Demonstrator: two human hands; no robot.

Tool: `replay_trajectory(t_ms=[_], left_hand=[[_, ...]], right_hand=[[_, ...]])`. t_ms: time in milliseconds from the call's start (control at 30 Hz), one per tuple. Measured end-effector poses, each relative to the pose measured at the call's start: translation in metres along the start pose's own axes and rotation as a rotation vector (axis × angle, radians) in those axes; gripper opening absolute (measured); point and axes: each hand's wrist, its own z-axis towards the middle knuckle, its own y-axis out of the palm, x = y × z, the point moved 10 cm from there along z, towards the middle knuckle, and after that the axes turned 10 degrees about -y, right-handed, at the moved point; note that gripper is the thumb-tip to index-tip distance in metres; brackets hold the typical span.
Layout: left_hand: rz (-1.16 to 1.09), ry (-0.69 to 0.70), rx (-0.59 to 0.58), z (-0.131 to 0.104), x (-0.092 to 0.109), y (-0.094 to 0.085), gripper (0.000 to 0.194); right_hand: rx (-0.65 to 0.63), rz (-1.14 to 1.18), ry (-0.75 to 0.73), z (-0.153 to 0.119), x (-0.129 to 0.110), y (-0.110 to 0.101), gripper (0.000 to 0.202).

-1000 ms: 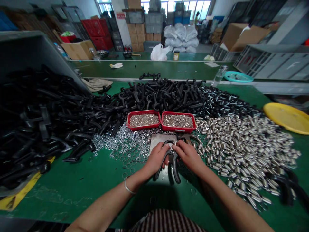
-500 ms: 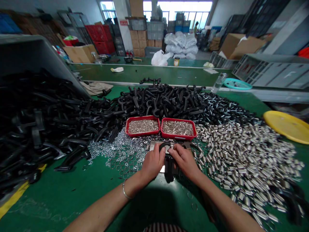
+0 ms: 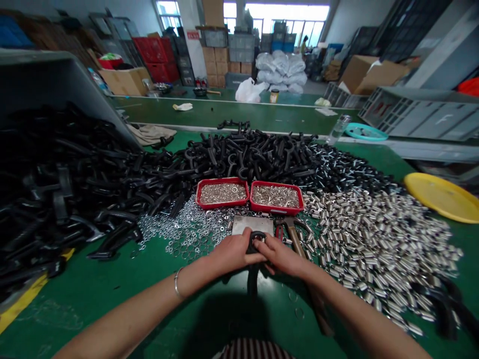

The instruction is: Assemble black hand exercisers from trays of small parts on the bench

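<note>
Red trays (image 3: 262, 207) beyond the held black part (image 3: 251, 243)

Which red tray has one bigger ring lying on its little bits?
The left red tray: a larger ring lies on its small metal pieces, near its right end. The right red tray shows no such ring.

1. The left tray (image 3: 224, 204) stood beside the right tray (image 3: 277, 208), both behind the plate (image 3: 249, 223).
2. Rings (image 3: 187, 224) lay left of the plate, springs (image 3: 374, 244) right.
3. Handles (image 3: 258, 154) were heaped behind both trays.
</note>
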Motion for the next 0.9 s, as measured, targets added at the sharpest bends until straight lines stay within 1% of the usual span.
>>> replay_trajectory(t_ms=[33,67,167,233,300,367,400,433,500,567,667,733,800,900], left_hand=[[0.010,-0.027,0.017,0.006,-0.003,-0.002,0.059],[0.025,-0.049,0.047,0.012,-0.005,-0.006,0.056],[0.113,-0.060,0.119,0.027,-0.007,-0.025,0.042],[0.207,-0.041,0.123,0.039,-0.004,-0.041,0.041],[0.312,-0.018,0.143,0.058,0.003,-0.059,0.038],[0.411,0.018,0.196,0.086,0.016,-0.075,0.029],[0.449,0.048,0.218,0.102,0.023,-0.078,0.027],[0.479,0.083,0.225,0.117,0.030,-0.078,0.026],[0.502,0.128,0.211,0.145,0.040,-0.069,0.025],[0.499,0.136,0.191,0.163,0.040,-0.057,0.025],[0.490,0.126,0.195,0.170,0.031,-0.044,0.027],[0.472,0.129,0.223,0.167,0.025,-0.042,0.026],[0.437,0.144,0.287,0.162,0.025,-0.045,0.024],[0.393,0.167,0.399,0.154,0.030,-0.055,0.022]], right_hand=[[0.028,-0.097,-0.002,0.008,0.000,-0.011,0.030],[0.072,-0.222,-0.029,0.017,-0.003,-0.027,0.027],[0.274,-0.652,-0.180,0.036,-0.028,-0.086,0.021],[0.392,-0.876,-0.220,0.043,-0.039,-0.122,0.020],[0.416,-1.028,-0.200,0.053,-0.039,-0.145,0.021],[0.367,-1.132,-0.152,0.068,-0.032,-0.152,0.021],[0.340,-1.171,-0.124,0.077,-0.028,-0.153,0.021],[0.320,-1.200,-0.099,0.085,-0.024,-0.153,0.021],[0.296,-1.226,-0.074,0.098,-0.018,-0.150,0.020],[0.287,-1.224,-0.071,0.105,-0.012,-0.147,0.019],[0.304,-1.214,-0.096,0.106,-0.006,-0.146,0.019],[0.359,-1.193,-0.134,0.103,-0.005,-0.147,0.019],[0.444,-1.140,-0.156,0.101,-0.003,-0.152,0.017],[0.556,-0.973,-0.158,0.098,0.001,-0.165,0.017]])
